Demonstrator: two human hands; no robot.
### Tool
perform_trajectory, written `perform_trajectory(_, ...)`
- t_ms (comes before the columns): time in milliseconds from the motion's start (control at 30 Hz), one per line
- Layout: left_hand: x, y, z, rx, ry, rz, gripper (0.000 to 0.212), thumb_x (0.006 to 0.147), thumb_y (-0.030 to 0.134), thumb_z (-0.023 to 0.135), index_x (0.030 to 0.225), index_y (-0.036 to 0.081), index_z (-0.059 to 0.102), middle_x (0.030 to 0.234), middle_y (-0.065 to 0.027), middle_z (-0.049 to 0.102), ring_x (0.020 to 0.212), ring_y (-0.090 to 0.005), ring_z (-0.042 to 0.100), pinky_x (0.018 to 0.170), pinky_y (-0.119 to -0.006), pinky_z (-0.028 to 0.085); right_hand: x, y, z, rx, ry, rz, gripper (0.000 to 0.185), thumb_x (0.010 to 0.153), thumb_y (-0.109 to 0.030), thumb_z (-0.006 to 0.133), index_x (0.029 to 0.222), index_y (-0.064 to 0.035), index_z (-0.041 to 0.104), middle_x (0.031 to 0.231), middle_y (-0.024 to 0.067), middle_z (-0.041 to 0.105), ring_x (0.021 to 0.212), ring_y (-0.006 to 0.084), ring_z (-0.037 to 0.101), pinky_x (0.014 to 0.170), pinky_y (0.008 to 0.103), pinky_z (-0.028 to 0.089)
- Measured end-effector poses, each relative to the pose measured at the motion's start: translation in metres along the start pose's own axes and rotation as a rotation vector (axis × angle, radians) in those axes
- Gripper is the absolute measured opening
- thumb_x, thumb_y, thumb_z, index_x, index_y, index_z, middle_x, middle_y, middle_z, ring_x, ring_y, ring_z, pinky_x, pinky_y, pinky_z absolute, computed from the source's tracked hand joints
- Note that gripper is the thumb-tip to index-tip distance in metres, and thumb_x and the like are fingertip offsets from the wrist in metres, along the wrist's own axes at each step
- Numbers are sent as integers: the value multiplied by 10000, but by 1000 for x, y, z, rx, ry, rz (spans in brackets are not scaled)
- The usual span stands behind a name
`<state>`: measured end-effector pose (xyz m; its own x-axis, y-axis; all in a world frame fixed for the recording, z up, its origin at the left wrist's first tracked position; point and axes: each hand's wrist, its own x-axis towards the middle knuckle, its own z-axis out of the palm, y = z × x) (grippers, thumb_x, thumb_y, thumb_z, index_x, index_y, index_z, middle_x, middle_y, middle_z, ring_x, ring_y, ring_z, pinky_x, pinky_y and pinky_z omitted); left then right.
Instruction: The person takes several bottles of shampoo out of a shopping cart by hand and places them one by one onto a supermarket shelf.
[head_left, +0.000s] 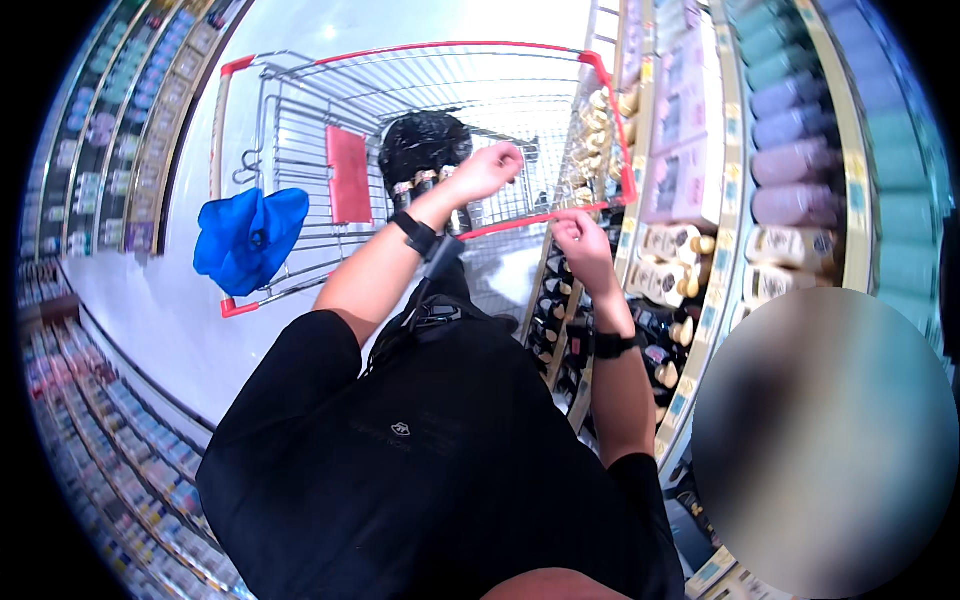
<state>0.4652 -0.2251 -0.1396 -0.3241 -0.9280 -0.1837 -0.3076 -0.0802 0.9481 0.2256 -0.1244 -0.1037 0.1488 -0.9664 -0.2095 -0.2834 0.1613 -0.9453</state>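
A metal wire shopping cart with red trim stands before me. My left hand is over the cart with its fingers curled; whether anything lies inside the fingers cannot be told. Under and beside it are several dark bottles and a black plastic bag in the basket. My right hand, fingers bent, is at the cart's near right side by the shelves, and no held object shows in it. A blue bag hangs at the cart's left end, near a red panel.
On the right, shelves hold gold-topped bottles, white pump bottles, black pump bottles, pink boxes and coloured bottles. More stocked shelves line the left. A blurred oval hides the lower right.
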Motion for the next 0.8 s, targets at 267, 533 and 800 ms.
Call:
perform_trajectory(267, 8, -152, -186, -103, 267, -317, 161, 924, 178, 629, 974, 25, 642, 776, -18, 643, 675, -123, 627, 627, -300, 513, 206, 21, 155, 26, -356, 205, 187, 883, -164, 688, 1002, -21, 674, 795, 10, 665, 685, 79, 575, 616, 241, 476)
perform_trajectory(533, -9, -338, -196, -34, 291, -844, 230, 818, 209, 695, 920, 4, 711, 856, -172, 725, 724, -254, 708, 659, -386, 555, 316, 145, 251, -815, -455, 305, 483, 766, -335, 699, 1049, 55, 671, 1058, 292, 693, 1050, 424, 667, 924, 467, 535)
perform_trajectory(800, 30, -425, -68, 261, 165, -907, 701, 774, 317, 746, 1226, -166, 513, 1093, -357, 626, 1057, -453, 647, 931, -480, 532, 309, 298, 326, -853, -589, 569, 545, 762, -369, 778, 1003, 107, 665, 1058, 324, 670, 1032, 430, 673, 902, 451, 554)
